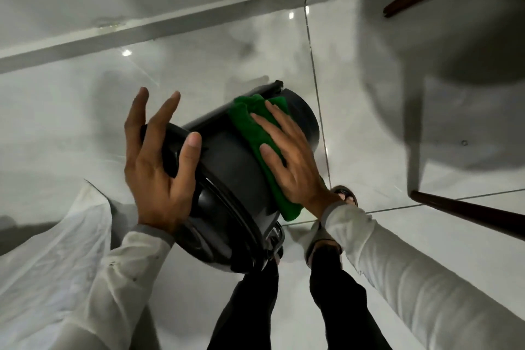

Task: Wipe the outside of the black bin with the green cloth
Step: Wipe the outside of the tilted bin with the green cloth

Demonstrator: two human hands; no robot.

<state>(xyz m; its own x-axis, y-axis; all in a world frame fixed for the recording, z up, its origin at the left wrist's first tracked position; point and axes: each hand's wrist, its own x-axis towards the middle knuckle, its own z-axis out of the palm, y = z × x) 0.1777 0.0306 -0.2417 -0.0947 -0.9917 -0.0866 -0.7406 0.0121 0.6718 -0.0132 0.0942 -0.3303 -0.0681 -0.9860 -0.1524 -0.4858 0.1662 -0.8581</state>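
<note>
The black bin [227, 167] is held off the floor, tipped on its side with its base pointing away from me and its lidded top toward my body. My left hand [159, 167] grips the bin's top rim, thumb over the edge and fingers spread. The green cloth [255, 133] lies draped over the bin's upper side. My right hand [289, 159] presses flat on the cloth, fingers spread, holding it against the bin's wall. The bin's pedal mechanism shows at the lower end near my legs.
Glossy white floor tiles [369, 122] lie below. A white wall with a skirting [170, 20] runs across the top. Dark wooden furniture legs [466, 209] stand at the right. A clear plastic bag [56, 250] lies at the lower left. My sandalled feet [345, 196] stand under the bin.
</note>
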